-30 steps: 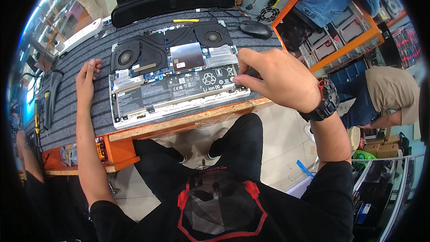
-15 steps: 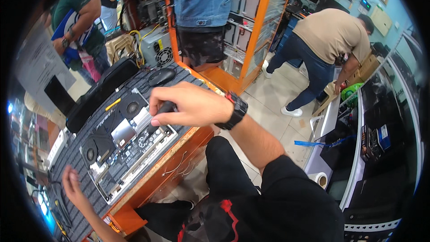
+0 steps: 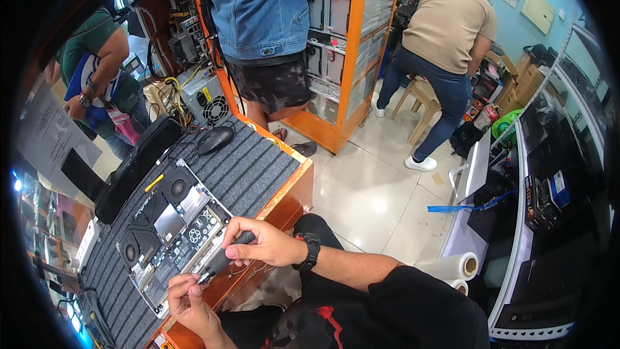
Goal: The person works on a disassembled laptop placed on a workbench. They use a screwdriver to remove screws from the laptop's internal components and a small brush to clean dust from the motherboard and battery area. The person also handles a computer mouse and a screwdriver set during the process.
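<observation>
My right hand (image 3: pixel 263 243) grips a dark, pen-shaped screwdriver (image 3: pixel 217 265) with a black end, held slanting over the bench's front edge. At its tip, my left hand (image 3: pixel 191 304) is closed in a pinch; whatever lies between those fingertips is too small to make out. Just beyond both hands lies an opened laptop base (image 3: pixel 188 235), its insides facing up. Two round fans, a silver plate and a black battery show in it. A short yellow tool (image 3: pixel 154 183) rests by its far edge.
A grey ribbed mat (image 3: pixel 258 165) covers the bench. Beyond the laptop are a black mouse (image 3: pixel 216 140) and a long black case (image 3: pixel 139 169). A power supply (image 3: pixel 208 100) stands farther back. Other people stand around; one bends by a stool (image 3: pixel 423 100). Plastic-film rolls (image 3: pixel 452 266) lie at right.
My right hand has drawn the screwdriver back from above the laptop toward me. The left hand has come across from the laptop's left side to meet its tip, fingers now pinched.
</observation>
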{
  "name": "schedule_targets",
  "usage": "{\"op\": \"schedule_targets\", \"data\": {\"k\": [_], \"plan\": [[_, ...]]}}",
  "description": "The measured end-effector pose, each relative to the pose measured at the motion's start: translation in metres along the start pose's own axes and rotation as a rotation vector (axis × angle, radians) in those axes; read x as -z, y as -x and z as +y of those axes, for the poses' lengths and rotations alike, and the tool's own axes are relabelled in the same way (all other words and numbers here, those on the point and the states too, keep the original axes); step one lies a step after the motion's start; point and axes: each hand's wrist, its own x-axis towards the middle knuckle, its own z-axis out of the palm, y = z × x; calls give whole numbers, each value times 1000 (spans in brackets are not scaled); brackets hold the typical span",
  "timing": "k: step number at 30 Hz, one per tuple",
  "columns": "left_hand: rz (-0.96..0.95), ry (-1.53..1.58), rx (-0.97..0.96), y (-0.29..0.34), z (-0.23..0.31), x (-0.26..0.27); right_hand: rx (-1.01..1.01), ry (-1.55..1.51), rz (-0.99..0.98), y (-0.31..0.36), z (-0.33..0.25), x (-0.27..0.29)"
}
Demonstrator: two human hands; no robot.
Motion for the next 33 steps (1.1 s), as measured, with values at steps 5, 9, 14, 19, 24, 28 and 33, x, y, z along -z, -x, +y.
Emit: {"op": "schedule_targets", "data": {"k": [5, 9, 14, 19, 24, 28, 33], "plan": [[29, 153, 111, 3, -2, -1, -6, -178, 70, 0, 18, -14], [12, 32, 41, 5, -4, 6, -106, -227, 49, 4, 27, -22], [32, 57, 53, -2, 11, 6, -240, -79, -213, 11, 20, -21], [20, 182, 162, -8, 18, 11, -204, 22, -198, 12, 17, -33], [146, 256, 42, -9, 19, 37, -129, 128, -182, 10, 19, -39], [395, 8, -168, -44, 52, 92, -248, 203, -21, 22, -5, -7], [232, -268, -39, -66, 48, 127, 62, 547, 352, 3, -38, 62]]}}
